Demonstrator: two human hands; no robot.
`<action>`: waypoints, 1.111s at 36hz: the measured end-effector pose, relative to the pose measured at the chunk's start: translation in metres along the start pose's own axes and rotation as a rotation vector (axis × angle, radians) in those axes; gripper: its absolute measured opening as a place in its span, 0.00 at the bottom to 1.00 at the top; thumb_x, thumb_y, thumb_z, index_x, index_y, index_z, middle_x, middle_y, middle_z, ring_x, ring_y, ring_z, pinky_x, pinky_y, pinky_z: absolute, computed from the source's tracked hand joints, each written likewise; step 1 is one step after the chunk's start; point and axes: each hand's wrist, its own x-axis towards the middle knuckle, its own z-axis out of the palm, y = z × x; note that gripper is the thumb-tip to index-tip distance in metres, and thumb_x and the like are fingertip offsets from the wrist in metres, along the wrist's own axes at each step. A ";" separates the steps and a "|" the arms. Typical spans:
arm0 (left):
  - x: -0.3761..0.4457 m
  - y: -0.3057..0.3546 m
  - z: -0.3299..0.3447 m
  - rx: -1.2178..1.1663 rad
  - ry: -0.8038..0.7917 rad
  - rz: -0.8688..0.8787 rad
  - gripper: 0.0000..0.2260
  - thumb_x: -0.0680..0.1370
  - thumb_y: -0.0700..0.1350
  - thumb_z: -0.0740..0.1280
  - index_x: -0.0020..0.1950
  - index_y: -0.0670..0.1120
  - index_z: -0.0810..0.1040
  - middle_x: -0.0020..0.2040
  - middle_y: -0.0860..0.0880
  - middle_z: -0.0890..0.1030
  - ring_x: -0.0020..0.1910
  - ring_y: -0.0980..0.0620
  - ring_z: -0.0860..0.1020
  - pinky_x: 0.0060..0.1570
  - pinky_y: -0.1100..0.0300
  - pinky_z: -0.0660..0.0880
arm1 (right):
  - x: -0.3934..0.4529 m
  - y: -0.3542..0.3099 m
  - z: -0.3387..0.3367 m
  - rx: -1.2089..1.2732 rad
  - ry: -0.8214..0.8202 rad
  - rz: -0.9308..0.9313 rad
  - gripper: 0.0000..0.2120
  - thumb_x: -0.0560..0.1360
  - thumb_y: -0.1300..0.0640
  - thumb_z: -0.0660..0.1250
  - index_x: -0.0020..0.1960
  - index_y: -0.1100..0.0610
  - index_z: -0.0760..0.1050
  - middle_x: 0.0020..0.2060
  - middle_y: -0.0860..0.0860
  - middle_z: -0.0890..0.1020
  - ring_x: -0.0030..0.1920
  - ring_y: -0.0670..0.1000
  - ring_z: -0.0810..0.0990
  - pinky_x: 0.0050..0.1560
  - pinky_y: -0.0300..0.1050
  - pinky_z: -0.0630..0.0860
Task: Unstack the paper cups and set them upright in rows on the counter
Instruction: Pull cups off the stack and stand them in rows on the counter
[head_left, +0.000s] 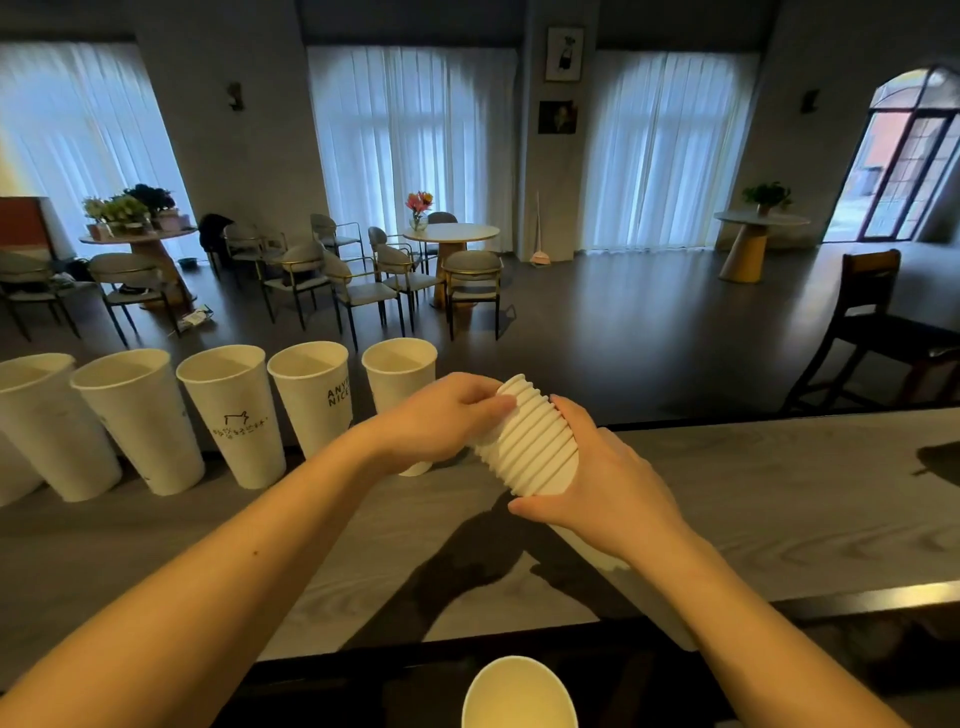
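A stack of white paper cups (530, 441) is held tilted above the grey counter (779, 509), its many rims pointing up and away from me. My right hand (608, 493) wraps the lower body of the stack. My left hand (447, 415) pinches the top rim of the stack with its fingertips. Several single cups stand upright in a row along the counter's far edge, from the far left cup (52, 426) to the rightmost cup (400, 379), which is partly hidden behind my left hand.
Another open cup (519, 696) shows at the bottom edge, below the counter's near edge. The counter runs on to the right, with a dark shape (940, 462) at its far right. Beyond it lie a café floor, chairs and round tables.
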 end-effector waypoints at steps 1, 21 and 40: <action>-0.001 0.000 0.001 -0.045 -0.002 -0.013 0.13 0.82 0.53 0.60 0.55 0.49 0.81 0.51 0.49 0.83 0.52 0.50 0.81 0.58 0.46 0.76 | -0.002 0.001 -0.001 -0.006 -0.002 0.004 0.54 0.62 0.33 0.77 0.77 0.37 0.46 0.62 0.47 0.73 0.58 0.49 0.74 0.53 0.50 0.78; 0.031 0.031 -0.017 0.363 0.518 0.029 0.08 0.76 0.50 0.70 0.50 0.48 0.74 0.46 0.50 0.78 0.42 0.52 0.78 0.37 0.62 0.73 | -0.007 0.059 -0.020 -0.040 0.073 0.128 0.55 0.60 0.33 0.78 0.76 0.37 0.47 0.60 0.49 0.74 0.58 0.53 0.76 0.53 0.57 0.80; 0.095 -0.015 0.021 0.989 0.289 -0.056 0.22 0.77 0.50 0.69 0.68 0.46 0.70 0.61 0.43 0.79 0.56 0.44 0.80 0.47 0.52 0.78 | 0.006 0.070 -0.010 -0.018 0.038 0.109 0.55 0.63 0.33 0.77 0.77 0.37 0.45 0.61 0.49 0.73 0.59 0.52 0.75 0.54 0.53 0.79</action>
